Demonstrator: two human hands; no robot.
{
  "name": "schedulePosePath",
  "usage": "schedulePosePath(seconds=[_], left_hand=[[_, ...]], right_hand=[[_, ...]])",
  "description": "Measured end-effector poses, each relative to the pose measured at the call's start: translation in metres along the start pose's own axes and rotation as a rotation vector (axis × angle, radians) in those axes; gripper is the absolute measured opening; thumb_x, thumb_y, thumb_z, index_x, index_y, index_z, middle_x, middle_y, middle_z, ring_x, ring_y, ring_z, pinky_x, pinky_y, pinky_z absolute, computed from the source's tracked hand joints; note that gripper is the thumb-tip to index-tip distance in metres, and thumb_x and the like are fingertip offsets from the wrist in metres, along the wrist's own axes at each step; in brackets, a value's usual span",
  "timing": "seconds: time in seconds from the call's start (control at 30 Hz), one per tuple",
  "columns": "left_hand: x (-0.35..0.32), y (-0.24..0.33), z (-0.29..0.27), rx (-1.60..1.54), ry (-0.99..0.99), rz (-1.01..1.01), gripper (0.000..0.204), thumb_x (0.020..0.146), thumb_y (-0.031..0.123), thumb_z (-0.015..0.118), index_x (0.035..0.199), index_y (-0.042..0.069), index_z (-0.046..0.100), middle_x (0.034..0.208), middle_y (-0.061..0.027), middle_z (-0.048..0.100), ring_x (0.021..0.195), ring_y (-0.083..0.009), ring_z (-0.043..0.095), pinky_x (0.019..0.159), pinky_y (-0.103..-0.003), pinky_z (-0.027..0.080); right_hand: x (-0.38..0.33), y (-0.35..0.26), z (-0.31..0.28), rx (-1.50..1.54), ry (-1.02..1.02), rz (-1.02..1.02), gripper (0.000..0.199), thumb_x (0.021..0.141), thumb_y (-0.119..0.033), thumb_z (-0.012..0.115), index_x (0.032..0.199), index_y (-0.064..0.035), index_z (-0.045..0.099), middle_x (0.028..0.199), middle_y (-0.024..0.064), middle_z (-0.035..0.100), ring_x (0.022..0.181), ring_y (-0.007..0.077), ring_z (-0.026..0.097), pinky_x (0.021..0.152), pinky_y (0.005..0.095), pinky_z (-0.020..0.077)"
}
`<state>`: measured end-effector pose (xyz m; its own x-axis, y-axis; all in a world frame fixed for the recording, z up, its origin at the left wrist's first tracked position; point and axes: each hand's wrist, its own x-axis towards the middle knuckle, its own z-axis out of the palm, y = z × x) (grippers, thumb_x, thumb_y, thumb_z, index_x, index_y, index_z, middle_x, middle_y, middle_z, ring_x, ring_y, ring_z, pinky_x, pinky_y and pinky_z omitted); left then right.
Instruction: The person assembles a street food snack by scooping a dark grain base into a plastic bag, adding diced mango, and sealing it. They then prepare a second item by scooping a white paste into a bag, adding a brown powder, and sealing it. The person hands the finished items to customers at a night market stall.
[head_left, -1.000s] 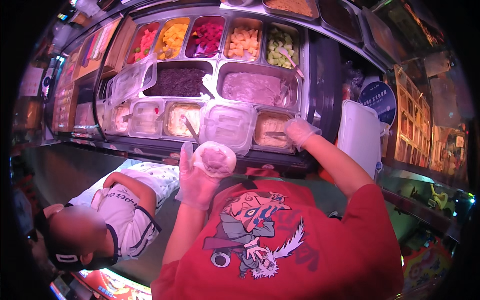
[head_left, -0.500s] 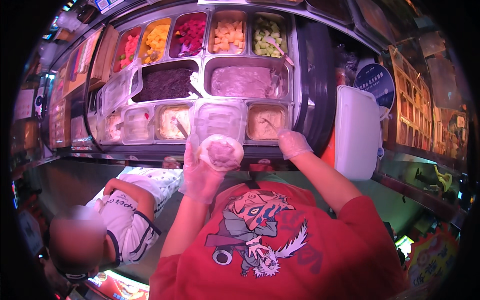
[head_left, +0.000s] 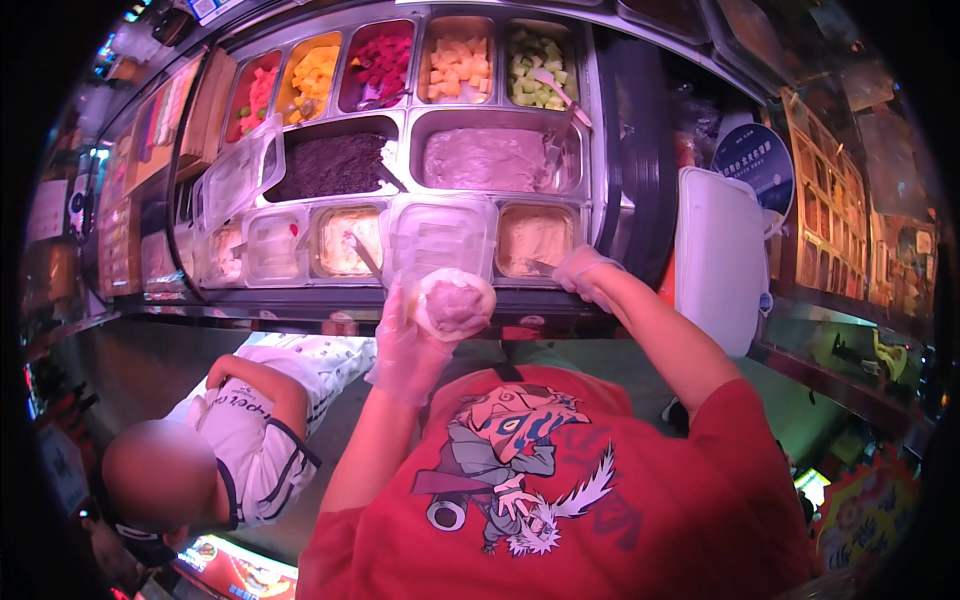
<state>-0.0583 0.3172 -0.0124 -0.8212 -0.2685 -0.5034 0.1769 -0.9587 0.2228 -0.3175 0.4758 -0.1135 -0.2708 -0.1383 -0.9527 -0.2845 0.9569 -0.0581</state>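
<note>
My left hand (head_left: 412,345), in a clear glove, is closed around the edge of a round white wrapper (head_left: 424,318). A mound of purple paste (head_left: 453,308) lies in the middle of that wrapper, with its open face up. At the front right corner of the counter, my gloved right hand (head_left: 592,277) grips the end of a thin utensil (head_left: 543,267). The utensil's other end sits low in a metal tub of pale cream filling (head_left: 533,240). Its tip is too small to make out.
A clear lid (head_left: 440,235) covers the tub beside the cream. Behind are purple paste (head_left: 485,160), dark filling (head_left: 330,165) and diced fruit (head_left: 460,70). A white box (head_left: 718,265) stands at right. A person (head_left: 245,440) is at left, beyond the counter edge.
My right hand has shifted slightly up, and the utensil now lies lower toward the tub's front right corner. The left hand and wrapper have moved a little to the right.
</note>
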Motion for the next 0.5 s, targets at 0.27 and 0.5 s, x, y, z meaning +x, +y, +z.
schedulePosePath(seconds=[0.27,0.5], left_hand=[[0.026,-0.003,0.022,0.116,-0.049,0.002,0.065,0.102,0.054,0.043,0.137,-0.001,0.048,0.133,-0.0181,0.058,0.123,-0.0313,0.058,0.107,-0.050,0.045],[0.048,-0.016,0.058,0.025,-0.257,-0.301,0.074,0.099,0.061,0.045,0.134,-0.003,0.052,0.127,-0.0183,0.062,0.116,-0.0317,0.061,0.103,-0.047,0.047]], right_hand=[[-0.146,0.029,0.000,1.150,0.109,-0.322,0.023,0.094,-0.017,0.067,0.108,0.0008,0.068,0.064,-0.0047,0.048,0.046,0.0023,0.033,0.040,0.0197,0.0218],[-0.176,0.045,0.019,0.194,1.028,-1.145,0.030,0.091,-0.003,0.069,0.121,-0.0027,0.069,0.066,0.0048,0.048,0.054,0.0159,0.051,0.049,0.0312,0.0421]])
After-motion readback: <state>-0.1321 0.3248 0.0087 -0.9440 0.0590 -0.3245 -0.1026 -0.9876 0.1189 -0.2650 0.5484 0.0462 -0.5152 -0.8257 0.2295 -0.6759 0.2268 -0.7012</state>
